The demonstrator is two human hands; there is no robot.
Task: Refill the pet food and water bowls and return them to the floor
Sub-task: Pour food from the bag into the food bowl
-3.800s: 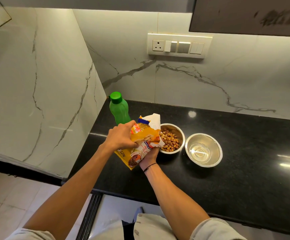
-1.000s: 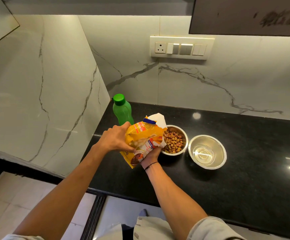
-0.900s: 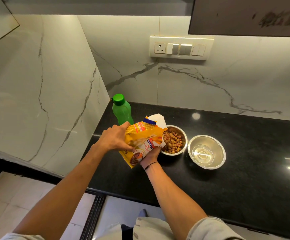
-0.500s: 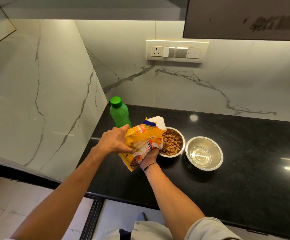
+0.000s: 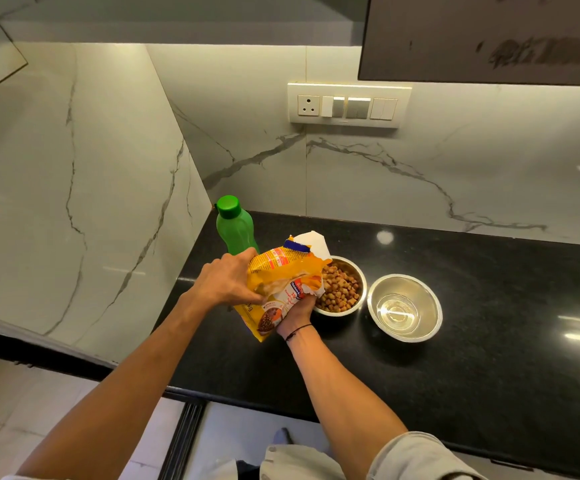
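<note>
A yellow pet food bag (image 5: 281, 275) is tilted over the left steel bowl (image 5: 357, 271), which holds brown kibble (image 5: 338, 291). My left hand (image 5: 226, 280) grips the bag's upper side. My right hand (image 5: 297, 311) holds the bag from below, next to the bowl's near rim. The bag's torn white mouth points toward the back wall. To the right stands a second steel bowl (image 5: 404, 308) with clear water in its bottom. Both bowls sit on the black counter (image 5: 454, 375).
A green bottle (image 5: 234, 228) with its cap on stands in the counter's back left corner, just behind the bag. A marble wall rises on the left and behind. A switch panel (image 5: 349, 105) hangs on the back wall. Tiled floor (image 5: 11, 410) lies below the counter's front edge.
Both hands have kept their hold on the bag, which stays tilted at the kibble bowl. Only the camera view has shifted slightly.
</note>
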